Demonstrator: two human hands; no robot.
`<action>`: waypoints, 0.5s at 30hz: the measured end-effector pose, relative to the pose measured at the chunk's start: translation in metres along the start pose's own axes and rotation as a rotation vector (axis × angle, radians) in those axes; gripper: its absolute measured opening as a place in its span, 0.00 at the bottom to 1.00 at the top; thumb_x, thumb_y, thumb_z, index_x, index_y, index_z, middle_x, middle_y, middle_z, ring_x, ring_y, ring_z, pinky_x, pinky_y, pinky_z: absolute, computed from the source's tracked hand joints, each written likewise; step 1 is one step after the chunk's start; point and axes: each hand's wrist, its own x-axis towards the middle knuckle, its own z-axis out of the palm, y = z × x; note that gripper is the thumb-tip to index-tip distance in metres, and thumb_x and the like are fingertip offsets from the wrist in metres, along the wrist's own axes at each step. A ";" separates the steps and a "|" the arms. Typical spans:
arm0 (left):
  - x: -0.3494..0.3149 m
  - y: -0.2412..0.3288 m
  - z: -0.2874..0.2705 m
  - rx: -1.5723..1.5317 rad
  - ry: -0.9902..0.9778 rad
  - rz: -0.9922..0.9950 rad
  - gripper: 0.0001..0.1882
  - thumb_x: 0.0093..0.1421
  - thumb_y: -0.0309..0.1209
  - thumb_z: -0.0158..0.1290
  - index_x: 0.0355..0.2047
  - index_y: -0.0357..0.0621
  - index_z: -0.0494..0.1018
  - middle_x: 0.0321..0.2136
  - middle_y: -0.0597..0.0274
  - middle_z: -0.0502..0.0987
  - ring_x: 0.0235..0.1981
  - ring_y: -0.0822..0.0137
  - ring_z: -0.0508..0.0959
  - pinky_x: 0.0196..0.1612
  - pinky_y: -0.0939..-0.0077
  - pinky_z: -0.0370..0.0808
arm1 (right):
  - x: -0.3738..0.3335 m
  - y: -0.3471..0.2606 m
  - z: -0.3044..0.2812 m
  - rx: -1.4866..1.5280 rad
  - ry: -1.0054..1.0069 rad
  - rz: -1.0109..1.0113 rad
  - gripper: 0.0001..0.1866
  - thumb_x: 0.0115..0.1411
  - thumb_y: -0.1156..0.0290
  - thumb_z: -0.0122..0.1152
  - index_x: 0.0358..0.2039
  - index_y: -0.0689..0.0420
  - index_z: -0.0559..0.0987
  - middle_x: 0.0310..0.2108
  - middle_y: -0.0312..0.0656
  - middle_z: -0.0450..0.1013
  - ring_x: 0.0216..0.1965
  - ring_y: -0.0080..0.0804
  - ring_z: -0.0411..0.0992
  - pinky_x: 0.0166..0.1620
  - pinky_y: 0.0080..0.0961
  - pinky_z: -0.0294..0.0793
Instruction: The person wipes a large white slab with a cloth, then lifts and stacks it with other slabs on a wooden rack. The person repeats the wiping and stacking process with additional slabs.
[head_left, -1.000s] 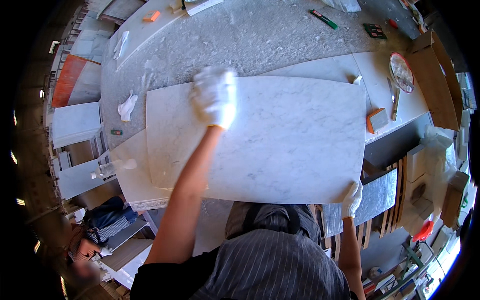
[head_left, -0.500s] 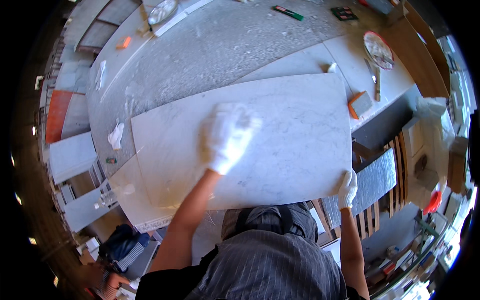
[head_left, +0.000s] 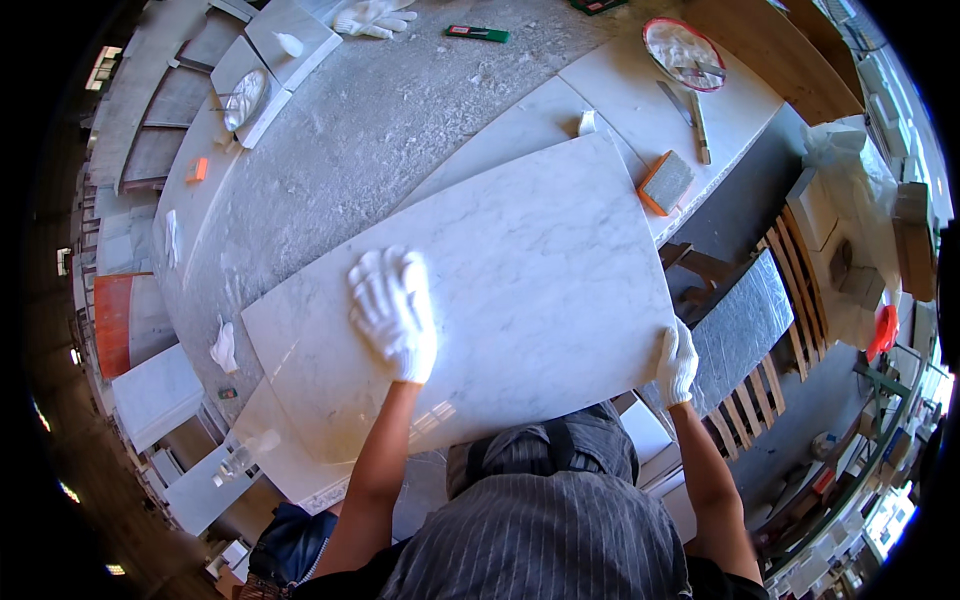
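A large white marble slab (head_left: 530, 260) with fine grey veins lies in front of me, its glossy face up. My left hand (head_left: 392, 312), in a white knit glove, rests flat on the slab's left part with fingers stretched out and slightly apart; nothing is in it. At the slab's right edge, near its closest corner, my right hand (head_left: 678, 362) in a matching glove holds the edge. Its fingers lie along the side, and the underside of that grip is hidden.
Beyond the slab's right end are an orange-and-grey block (head_left: 668, 183), a flat-bladed tool (head_left: 703, 130) and a red-rimmed dish (head_left: 646, 48) of white paste. A green box (head_left: 477, 34) lies on the dusty worktop (head_left: 330, 160). A dark slab (head_left: 740, 330) rests on wooden slats at right.
My left hand, blurred before, has moved left across the slab and is now sharp. My right hand stays at the edge. The whole view has turned; a person at lower left is mostly out of sight.
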 end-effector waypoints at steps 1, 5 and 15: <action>0.015 0.027 -0.003 -0.048 -0.009 0.064 0.29 0.71 0.52 0.35 0.68 0.55 0.59 0.67 0.52 0.61 0.68 0.43 0.58 0.64 0.39 0.59 | 0.000 0.004 0.002 -0.003 0.011 -0.005 0.18 0.70 0.61 0.50 0.52 0.58 0.77 0.45 0.49 0.78 0.46 0.42 0.77 0.52 0.34 0.72; 0.064 0.119 0.011 -0.279 0.006 0.410 0.27 0.68 0.53 0.40 0.63 0.59 0.67 0.66 0.59 0.63 0.68 0.51 0.60 0.61 0.40 0.58 | 0.000 -0.017 -0.003 0.019 -0.015 -0.026 0.17 0.69 0.62 0.51 0.51 0.58 0.77 0.44 0.49 0.78 0.44 0.42 0.78 0.50 0.33 0.74; 0.142 0.227 0.038 -0.477 0.016 0.677 0.27 0.66 0.50 0.44 0.63 0.62 0.64 0.70 0.67 0.55 0.69 0.54 0.56 0.63 0.39 0.55 | 0.010 -0.017 -0.003 0.223 0.013 0.171 0.18 0.70 0.60 0.52 0.45 0.61 0.81 0.35 0.41 0.79 0.36 0.29 0.73 0.44 0.27 0.72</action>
